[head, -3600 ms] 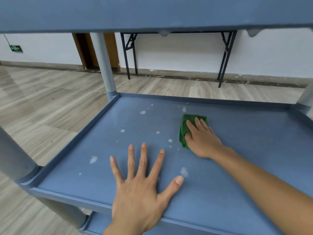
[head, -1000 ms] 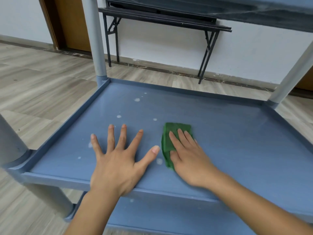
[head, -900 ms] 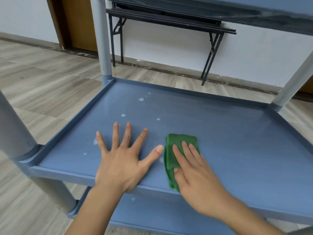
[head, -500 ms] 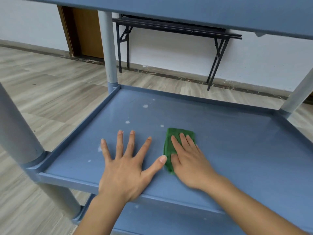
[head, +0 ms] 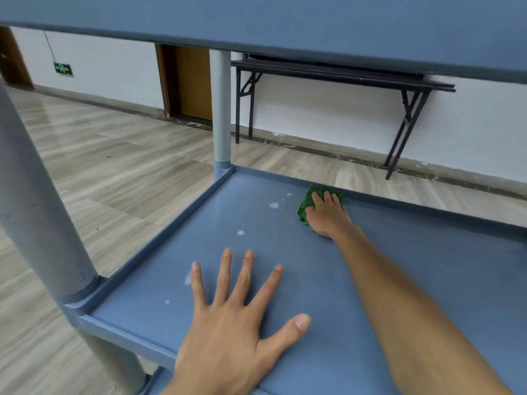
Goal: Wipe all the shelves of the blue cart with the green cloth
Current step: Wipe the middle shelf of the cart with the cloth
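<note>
— So, from the left: what do we get first?

— We see a thick grey corner post [head: 37, 201] rising out of the frame, its foot socketed into the near-left corner of the blue plastic cart's middle shelf [head: 427, 280]. The underside of the upper shelf [head: 285, 21] blocks the whole top of our view.

— And the left hand [head: 236, 323]?

— We find it open, palm flat on the shelf near the front rim, fingers spread; its wrist is cut off at the bottom edge. Pale smears [head: 241, 232] dot the blue surface beyond its fingertips.

— Further right?

— We see the right hand [head: 326, 215] stretched to the far rim, pressing flat on the folded green cloth [head: 305, 205]. Most of that cloth is hidden under the palm and fingers; only its left and far edges show. We cannot tell whether the thumb hooks under it.

— And the lower shelf?

— We catch only a sliver at the bottom. Behind, a black folding table [head: 342, 78] stands against the white wall, partly masked by the upper shelf.
</note>
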`<action>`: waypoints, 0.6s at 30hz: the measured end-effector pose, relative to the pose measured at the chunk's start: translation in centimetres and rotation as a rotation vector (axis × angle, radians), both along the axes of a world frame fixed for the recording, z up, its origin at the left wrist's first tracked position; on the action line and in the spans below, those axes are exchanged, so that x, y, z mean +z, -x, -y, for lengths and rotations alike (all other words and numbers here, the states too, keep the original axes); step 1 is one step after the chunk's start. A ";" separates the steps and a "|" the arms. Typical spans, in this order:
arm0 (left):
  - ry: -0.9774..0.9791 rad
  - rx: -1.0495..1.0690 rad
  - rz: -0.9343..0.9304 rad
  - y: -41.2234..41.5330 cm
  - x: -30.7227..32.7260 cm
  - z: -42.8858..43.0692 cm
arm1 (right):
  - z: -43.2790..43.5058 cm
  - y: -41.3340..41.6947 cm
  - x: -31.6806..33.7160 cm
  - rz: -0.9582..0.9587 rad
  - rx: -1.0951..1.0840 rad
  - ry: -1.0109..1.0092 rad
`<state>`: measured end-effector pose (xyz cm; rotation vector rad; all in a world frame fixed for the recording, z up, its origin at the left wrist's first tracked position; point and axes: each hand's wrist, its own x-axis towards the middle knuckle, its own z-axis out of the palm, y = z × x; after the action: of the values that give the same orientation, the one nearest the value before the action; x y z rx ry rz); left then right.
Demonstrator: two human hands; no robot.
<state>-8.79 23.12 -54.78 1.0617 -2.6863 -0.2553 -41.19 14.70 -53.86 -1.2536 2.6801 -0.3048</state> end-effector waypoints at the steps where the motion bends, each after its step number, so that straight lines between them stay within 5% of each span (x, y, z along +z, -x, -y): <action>1: 0.027 0.003 -0.020 0.1 -0.2 0.1 | 0.4 0.4 0.0 0.004 -0.007 0.006; 10: 0.050 0.025 -0.063 0.1 0.0 0.3 | -0.7 -0.6 0.2 0.034 0.006 -0.001; 18: 0.039 0.024 -0.076 -0.1 0.3 0.1 | -11.5 -12.4 -0.5 -0.028 0.084 -0.008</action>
<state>-8.70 23.00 -54.44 1.0510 -2.5983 -0.2329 -28.76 26.21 -54.38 -1.3733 2.6407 -0.2673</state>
